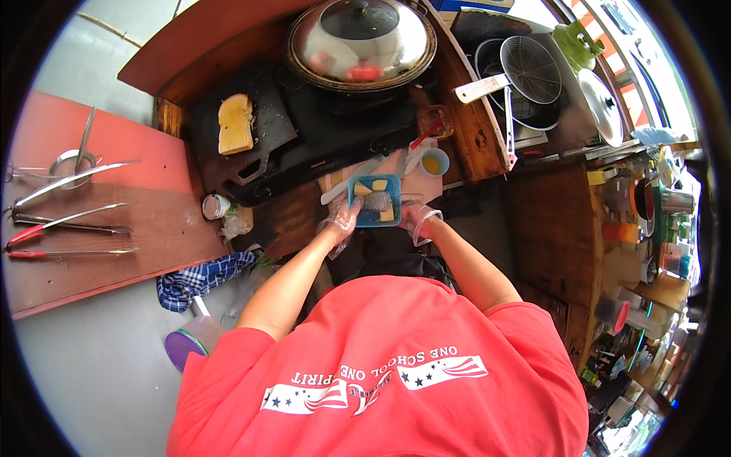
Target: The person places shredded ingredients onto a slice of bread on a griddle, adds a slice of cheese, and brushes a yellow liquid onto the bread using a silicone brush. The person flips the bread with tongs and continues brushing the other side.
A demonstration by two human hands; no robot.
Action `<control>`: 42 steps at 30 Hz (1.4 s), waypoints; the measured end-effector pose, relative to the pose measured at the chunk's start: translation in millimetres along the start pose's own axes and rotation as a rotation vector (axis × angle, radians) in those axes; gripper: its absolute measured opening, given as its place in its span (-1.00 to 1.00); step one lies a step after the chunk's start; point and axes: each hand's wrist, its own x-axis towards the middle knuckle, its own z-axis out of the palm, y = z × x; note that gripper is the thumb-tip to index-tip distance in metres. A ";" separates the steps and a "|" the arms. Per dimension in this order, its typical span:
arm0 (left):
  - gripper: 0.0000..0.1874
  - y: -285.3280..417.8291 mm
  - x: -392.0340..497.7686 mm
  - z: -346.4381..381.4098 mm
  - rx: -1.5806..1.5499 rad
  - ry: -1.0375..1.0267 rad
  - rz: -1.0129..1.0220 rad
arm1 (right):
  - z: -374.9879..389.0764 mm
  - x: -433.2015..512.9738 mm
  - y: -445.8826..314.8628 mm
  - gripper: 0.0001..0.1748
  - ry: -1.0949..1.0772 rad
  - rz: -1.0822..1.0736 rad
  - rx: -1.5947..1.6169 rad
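A small blue plastic container (374, 178) is in front of me, over the pink board. Inside it lie pale yellow pieces that look like cheese (387, 213) and a small metal grater (377, 200). My left hand (342, 219), in a clear plastic glove, grips the container's left side, thumb over the rim. At the opposite side my right hand (417, 220), gloved too, holds the right edge; its fingertips are partly hidden. Just beyond, a knife with a white handle (333, 194) rests on the pink cutting board (429, 187). A light blue cup (434, 162) with yellow liquid stands to the right.
A slice of toasted bread (235, 124) lies on a black griddle plate (271, 114). Behind the board sits a large pan with a domed metal lid (362, 43). Tongs (74, 223) lie on the left table; a wire strainer (530, 69) rests over a pot at right.
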 end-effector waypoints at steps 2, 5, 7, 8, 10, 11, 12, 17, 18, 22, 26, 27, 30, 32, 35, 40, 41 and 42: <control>-0.24 -4.4 12.6 11.6 0.020 -0.049 0.001 | -12.1 -3.9 -0.7 -0.91 0.048 0.103 0.249; -0.23 -1.5 22.3 22.0 0.060 -0.064 0.029 | -19.4 -17.8 -7.6 -0.87 0.044 0.064 0.010; -0.24 5.2 20.4 21.7 0.026 -0.069 -0.094 | -17.1 -26.8 -12.6 -0.86 0.023 0.084 0.151; -0.24 9.0 18.7 19.7 -0.052 -0.041 -0.028 | -12.8 -28.1 -14.9 -0.86 0.013 0.121 0.268; -0.24 11.7 11.8 9.9 -0.198 0.010 0.118 | -1.3 -24.4 -19.1 -0.86 -0.012 0.072 0.135; -0.24 10.9 9.2 4.6 -0.179 0.000 0.040 | 5.2 -21.7 -20.0 -0.86 -0.019 0.102 0.142; -0.23 8.4 9.2 -3.2 -0.154 -0.027 -0.045 | 9.5 -17.7 -22.3 -0.83 -0.044 0.090 0.096; -0.18 -9.0 16.8 -14.5 -0.071 -0.030 -0.224 | 23.8 -8.1 -26.3 -0.76 -0.002 0.169 0.264; -0.16 -10.1 19.3 -12.9 -0.102 -0.042 -0.206 | 22.4 -9.7 -26.8 -0.76 -0.021 0.146 0.254; -0.14 1.7 24.2 -1.5 -0.128 -0.030 -0.113 | 10.1 -18.7 -30.0 -0.83 -0.014 0.118 0.302; -0.24 29.9 14.8 1.9 -0.150 0.013 -0.034 | 4.0 -26.7 -29.4 -0.81 -0.030 0.054 0.240; -0.29 36.9 10.9 0.7 -0.183 0.031 -0.018 | 4.6 -26.7 -29.9 -0.81 0.000 0.085 0.226; -0.48 48.1 -6.9 -5.1 -0.323 0.102 -0.008 | 9.9 -30.2 -32.3 -0.79 -0.050 0.102 0.225; -0.54 44.8 -16.2 -12.1 -0.348 0.125 -0.040 | 16.9 -34.8 -36.5 -0.66 -0.119 0.142 0.240; -0.50 23.9 -25.2 -25.2 -0.365 0.076 0.009 | 33.1 -42.4 -47.9 -0.32 -0.155 0.228 0.209; -0.58 -3.0 -35.7 -35.2 -0.347 0.116 0.129 | 56.7 -51.2 -53.6 -0.01 -0.192 -0.061 0.117; -0.59 -0.2 -38.0 -35.7 -0.319 0.111 0.107 | 58.7 -48.5 -52.6 -0.01 -0.172 -0.059 0.134; -0.59 5.5 -40.7 -36.8 -0.324 0.127 0.176 | 59.2 -45.3 -51.5 0.00 -0.193 -0.092 0.159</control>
